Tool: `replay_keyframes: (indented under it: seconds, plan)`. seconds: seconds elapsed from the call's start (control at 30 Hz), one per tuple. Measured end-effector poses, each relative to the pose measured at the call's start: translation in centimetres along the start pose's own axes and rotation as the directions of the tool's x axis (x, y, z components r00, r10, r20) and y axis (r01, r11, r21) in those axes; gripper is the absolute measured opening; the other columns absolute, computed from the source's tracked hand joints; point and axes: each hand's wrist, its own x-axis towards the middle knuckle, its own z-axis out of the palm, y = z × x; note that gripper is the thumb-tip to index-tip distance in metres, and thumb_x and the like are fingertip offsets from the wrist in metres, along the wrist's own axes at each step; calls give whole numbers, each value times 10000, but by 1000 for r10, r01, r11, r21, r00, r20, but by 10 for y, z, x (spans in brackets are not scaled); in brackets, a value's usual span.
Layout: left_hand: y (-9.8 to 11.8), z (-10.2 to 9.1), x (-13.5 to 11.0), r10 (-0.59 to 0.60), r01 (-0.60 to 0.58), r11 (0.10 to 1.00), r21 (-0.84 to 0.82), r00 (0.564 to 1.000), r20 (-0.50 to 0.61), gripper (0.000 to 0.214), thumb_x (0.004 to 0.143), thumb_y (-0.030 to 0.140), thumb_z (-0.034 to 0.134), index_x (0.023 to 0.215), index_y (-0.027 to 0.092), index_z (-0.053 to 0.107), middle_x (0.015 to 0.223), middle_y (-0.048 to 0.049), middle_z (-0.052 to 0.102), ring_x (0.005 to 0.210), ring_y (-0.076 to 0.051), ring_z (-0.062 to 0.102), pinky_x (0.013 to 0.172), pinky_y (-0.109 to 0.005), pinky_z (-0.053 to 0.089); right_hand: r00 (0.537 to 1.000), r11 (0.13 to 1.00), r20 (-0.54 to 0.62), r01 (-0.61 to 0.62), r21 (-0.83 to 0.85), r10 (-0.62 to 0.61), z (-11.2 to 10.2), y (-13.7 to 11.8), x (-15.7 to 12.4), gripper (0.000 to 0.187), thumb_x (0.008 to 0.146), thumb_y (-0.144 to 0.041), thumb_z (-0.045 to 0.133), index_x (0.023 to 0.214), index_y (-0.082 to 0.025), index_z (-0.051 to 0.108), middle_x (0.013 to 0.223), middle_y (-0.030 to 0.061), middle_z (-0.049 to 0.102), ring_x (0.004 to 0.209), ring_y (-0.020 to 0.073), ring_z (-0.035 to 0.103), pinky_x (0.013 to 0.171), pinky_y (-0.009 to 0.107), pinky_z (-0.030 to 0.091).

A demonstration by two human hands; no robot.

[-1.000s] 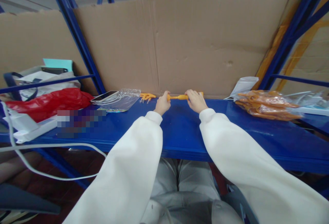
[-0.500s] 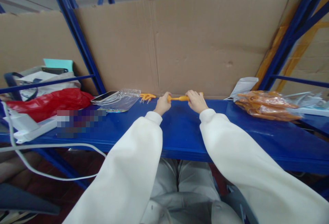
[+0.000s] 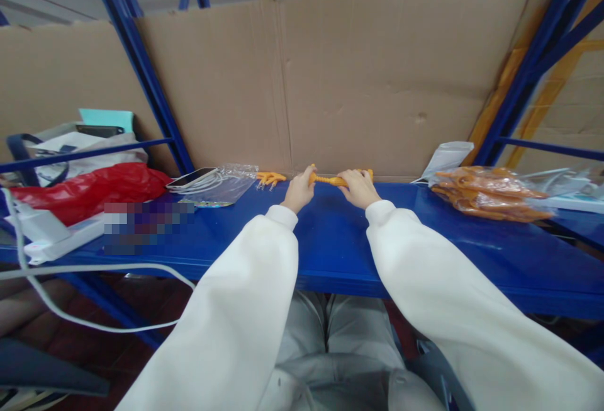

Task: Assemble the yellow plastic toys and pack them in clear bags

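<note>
Near the back of the blue shelf, both my hands hold one long orange piece (image 3: 326, 179) with a thin, ribbed middle stretch that shows between them. My left hand (image 3: 299, 191) is closed around its left end, with a bit of orange showing at the thumb. Fingers of my right hand (image 3: 360, 188) wrap over the thicker right part, and some orange sticks out beyond them. What exactly the piece is, I cannot make out. Left of my left hand lie several orange finger-like pieces (image 3: 270, 178) with small metal clasps.
On the blue shelf (image 3: 335, 247) a clear plastic bag (image 3: 231, 185) and phone with a white cable lie left. A red bag (image 3: 101, 187) and white power strip (image 3: 66, 244) are farther left. Bagged orange pieces (image 3: 491, 191) lie right. A cardboard panel (image 3: 377, 77) stands behind.
My right hand has shifted slightly left along the orange piece, and its fingers cover more of it. My left hand stays at the left end, with the thumb a little higher.
</note>
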Motion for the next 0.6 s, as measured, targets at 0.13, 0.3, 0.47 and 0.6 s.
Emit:
replay_keyframes:
  seconds: [0.13, 0.3, 0.47, 0.6]
  plan:
    - [1, 0, 0, -48, 47, 998, 29, 999, 16, 439, 874, 78, 604, 1298, 193, 596, 1147, -126, 751, 1118, -262, 710, 1019, -379, 522, 1000, 998, -28, -13, -63, 11, -2, 2, 0, 303, 947, -170, 503, 1215, -160, 644, 1169, 182, 707, 1110, 339, 576, 977, 498, 340]
    - [1, 2, 1, -93, 92, 995, 43, 995, 27, 446, 869, 100, 629, 1299, 212, 595, 1101, -110, 758, 1069, -263, 723, 979, -372, 539, 998, 994, -46, -40, -100, 35, -2, 3, 1, 289, 946, -163, 472, 1173, -153, 651, 1139, 185, 703, 1087, 337, 557, 983, 499, 321]
    - [2, 5, 1, -112, 111, 993, 31, 993, 28, 441, 862, 105, 640, 1287, 219, 604, 1071, -97, 761, 1007, -251, 730, 952, -370, 550, 997, 992, -77, -35, -117, 26, -5, 1, 1, 312, 939, -125, 427, 1148, -172, 654, 1138, 182, 701, 1085, 336, 545, 1016, 534, 306]
    - [3, 6, 1, -120, 120, 993, 18, 992, 22, 430, 857, 99, 642, 1269, 220, 614, 1077, -100, 762, 1022, -257, 730, 958, -374, 547, 995, 990, -95, -49, -131, 36, -6, 2, 1, 329, 926, -85, 406, 1139, -171, 642, 1142, 186, 695, 1099, 333, 543, 1049, 550, 295]
